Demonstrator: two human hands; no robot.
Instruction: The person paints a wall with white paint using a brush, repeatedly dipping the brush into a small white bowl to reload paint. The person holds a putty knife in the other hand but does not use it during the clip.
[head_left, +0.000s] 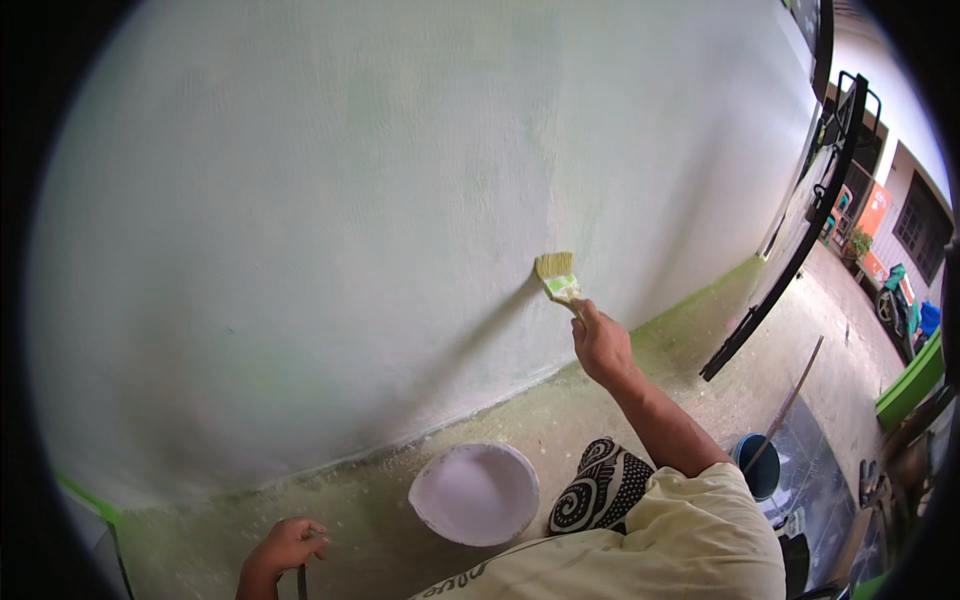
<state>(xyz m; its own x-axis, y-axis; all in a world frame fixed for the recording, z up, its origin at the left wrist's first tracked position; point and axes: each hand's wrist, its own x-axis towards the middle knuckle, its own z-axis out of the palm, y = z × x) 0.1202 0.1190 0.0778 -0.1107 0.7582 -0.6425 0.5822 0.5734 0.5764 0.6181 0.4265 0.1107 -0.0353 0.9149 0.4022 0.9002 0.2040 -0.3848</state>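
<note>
My right hand (604, 346) grips the handle of a flat paintbrush (560, 281) with pale yellow bristles and green-and-white paint smears on its ferrule. The bristle tips are at the whitish wall (360, 225), whose thin coat lets pale green patches show through. Low at the left, my left hand (291, 544) is curled around a thin dark object (301, 581), mostly hidden and too unclear to name. Between the hands, a round bowl of pale lilac-white paint (480, 491) stands on the paint-spotted floor (360, 517).
An open dark-framed door or gate leaf (795, 262) juts out at the right. Beyond my right arm, a stick (799, 382) leans in a dark blue bucket (759, 469) by dark tiles (814, 450). A motorcycle (892, 304) is parked farther off.
</note>
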